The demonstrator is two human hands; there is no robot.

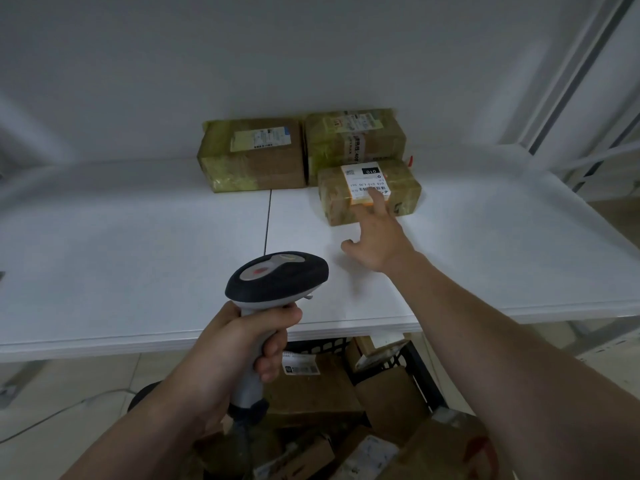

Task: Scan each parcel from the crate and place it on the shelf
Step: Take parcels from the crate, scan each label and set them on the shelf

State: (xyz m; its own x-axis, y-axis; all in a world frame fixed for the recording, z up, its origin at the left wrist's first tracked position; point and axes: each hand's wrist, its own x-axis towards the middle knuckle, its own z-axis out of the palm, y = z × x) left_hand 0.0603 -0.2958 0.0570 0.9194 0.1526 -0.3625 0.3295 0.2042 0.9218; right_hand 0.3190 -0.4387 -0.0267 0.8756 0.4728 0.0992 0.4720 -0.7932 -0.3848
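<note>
Three taped cardboard parcels stand at the back of the white shelf (pixel 138 244): a large one (pixel 252 155) on the left, another (pixel 356 138) to its right, and a small parcel (pixel 369 192) with a white label in front of that. My right hand (pixel 375 237) reaches over the shelf, and its straight fingers touch the small parcel's label and front edge. My left hand (pixel 239 344) grips the handle of a black and grey barcode scanner (pixel 275 277), held above the shelf's front edge. Below the shelf, the black crate (pixel 420 372) holds several more parcels (pixel 311 389).
The shelf's left half and right end are bare white board. A shelf upright (pixel 571 88) rises at the right. A cable (pixel 59 414) trails over the tiled floor at the lower left, next to a dark round object (pixel 143 396).
</note>
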